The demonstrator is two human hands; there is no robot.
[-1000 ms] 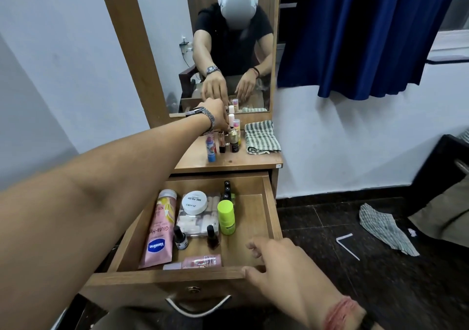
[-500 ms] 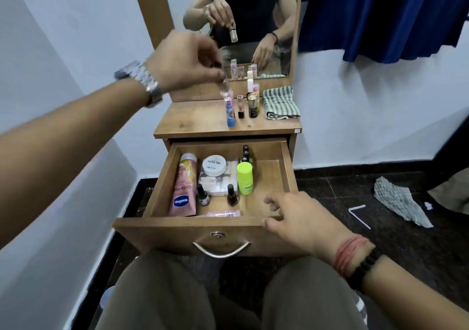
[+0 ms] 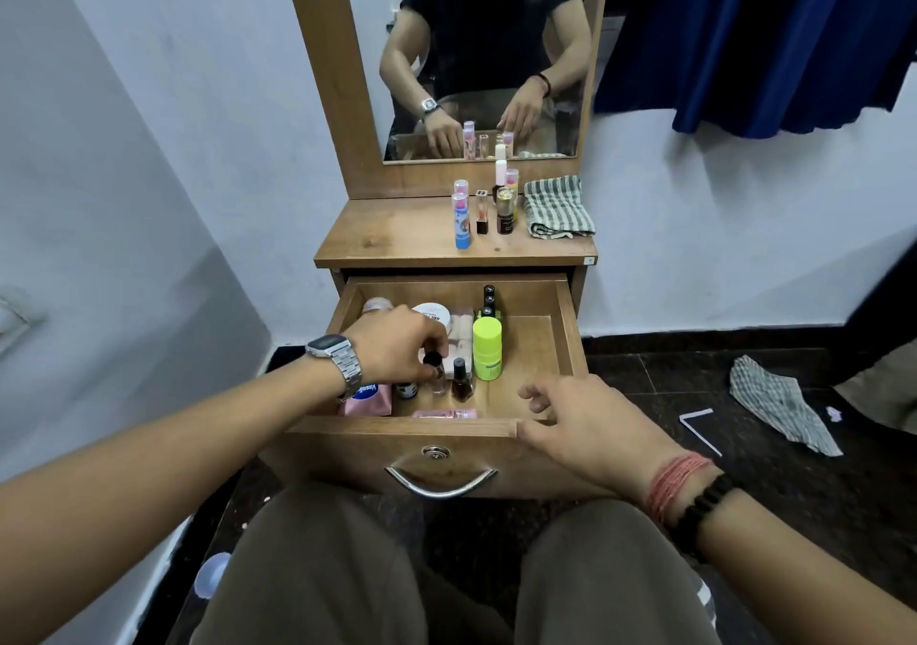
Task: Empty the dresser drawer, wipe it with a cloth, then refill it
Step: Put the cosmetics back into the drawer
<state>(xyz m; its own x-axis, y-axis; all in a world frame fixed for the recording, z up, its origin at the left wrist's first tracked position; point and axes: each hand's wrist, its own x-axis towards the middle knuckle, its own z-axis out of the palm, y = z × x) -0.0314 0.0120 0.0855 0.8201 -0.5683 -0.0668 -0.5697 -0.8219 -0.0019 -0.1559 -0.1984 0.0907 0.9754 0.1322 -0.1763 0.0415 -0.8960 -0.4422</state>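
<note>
Emptying step: I am pinching small black-capped bottle (image 3: pixel 435 370) with left hand (image 3: pixel 397 347) inside drawer (image 3: pixel 565 317); right hand (image 3: pixel 580 421), fingers relaxed, resting on front edge. Next: lifting it to dresser top (image 3: pixel 397 232).

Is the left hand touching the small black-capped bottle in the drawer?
Touching. The head view shows the left hand with its fingertips pinched round the cap of the small black-capped bottle standing in the drawer.

Left arm stretched forward and down, wrist bent, left hand (image 3: pixel 397 347) palm-down with fingertips pinching a small bottle (image 3: pixel 436 371). Right arm reaching in from lower right, right hand (image 3: pixel 580 426) resting on the drawer front (image 3: pixel 407 438), fingers loosely curled, thumb along the edge.
</note>
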